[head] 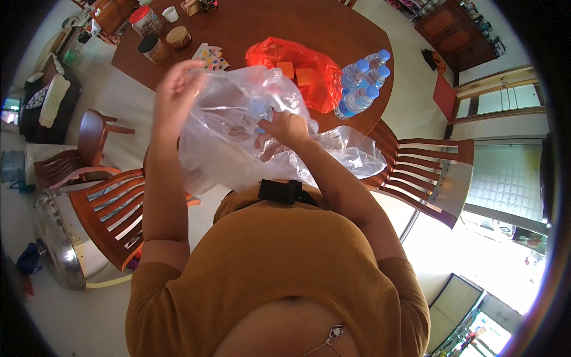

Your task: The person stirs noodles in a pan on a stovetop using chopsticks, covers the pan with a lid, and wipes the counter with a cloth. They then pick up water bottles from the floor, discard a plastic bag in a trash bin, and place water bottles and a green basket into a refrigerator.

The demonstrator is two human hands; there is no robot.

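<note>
A large clear plastic bag (214, 120) hangs in front of me at the table's near edge. My left hand (178, 96) is raised at the bag's left rim, blurred, its fingers curled; whether it pinches the film cannot be made out. Inside the bag's opening, my right hand (289, 129) is closed around a clear plastic bottle (261, 109) with a bluish top. Folds of film partly hide that bottle. More clear film (352, 151) trails off to the right, below my right wrist.
Several blue-capped water bottles (357, 102) stand on the brown wooden table (285, 18) at right. Beside them sits an open red plastic bag (328, 89) holding orange blocks (285, 70). Jars (154, 48) and a white cup (170, 14) are at far left. Wooden chairs (415, 167) (107, 218) flank me.
</note>
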